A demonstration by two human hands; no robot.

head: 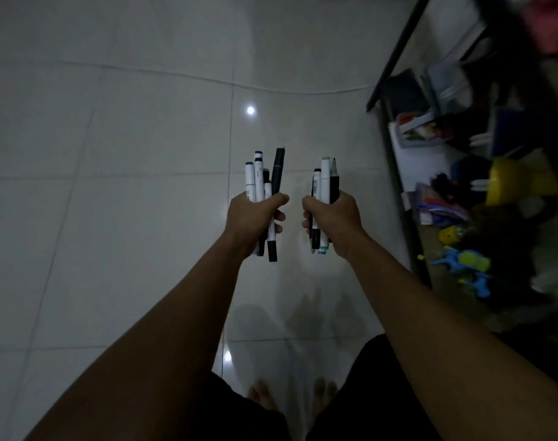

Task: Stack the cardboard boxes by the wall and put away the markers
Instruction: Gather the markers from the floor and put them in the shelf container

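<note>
Your left hand (251, 218) holds white and black markers (265, 186), your right hand (331, 218) holds white, black and green-tipped markers (326, 179), pale grey tiled floor (128, 154), yellow and blue toys (468, 262).

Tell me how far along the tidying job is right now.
Done: the markers look gathered; none lie on the tiled floor in view. In hand: the left hand grips one bundle of markers, the right hand another bundle. Left: putting them away. No boxes are in view, so stacking cannot be judged.
</note>
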